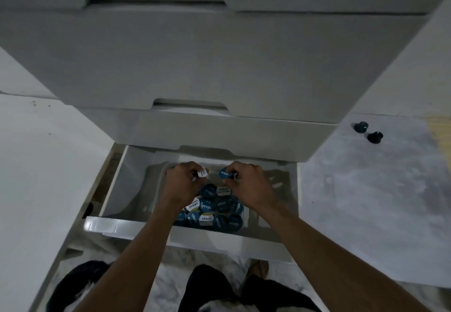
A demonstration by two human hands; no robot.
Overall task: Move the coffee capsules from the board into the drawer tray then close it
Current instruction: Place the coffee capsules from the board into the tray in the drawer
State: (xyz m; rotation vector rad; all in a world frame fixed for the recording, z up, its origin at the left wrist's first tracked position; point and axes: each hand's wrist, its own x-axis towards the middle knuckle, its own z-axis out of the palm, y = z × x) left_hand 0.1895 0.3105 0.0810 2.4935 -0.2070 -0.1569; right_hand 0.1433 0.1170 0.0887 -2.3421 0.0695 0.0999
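Observation:
The bottom drawer (136, 223) stands pulled out, with a white tray (156, 177) inside it. A pile of several blue and white coffee capsules (214, 210) lies in the tray's near part. Both my hands are over the tray's far part. My left hand (181, 181) grips a white-lidded capsule (203, 172). My right hand (246, 182) grips a blue-lidded capsule (225, 173). Two dark capsules (368, 132) stand on the marble-patterned board (366, 189) at the right.
Closed white drawer fronts (195, 62) rise above the open drawer. A white surface (36, 165) lies to the left. My legs and one foot (258, 267) are on the marble floor below the drawer's front edge.

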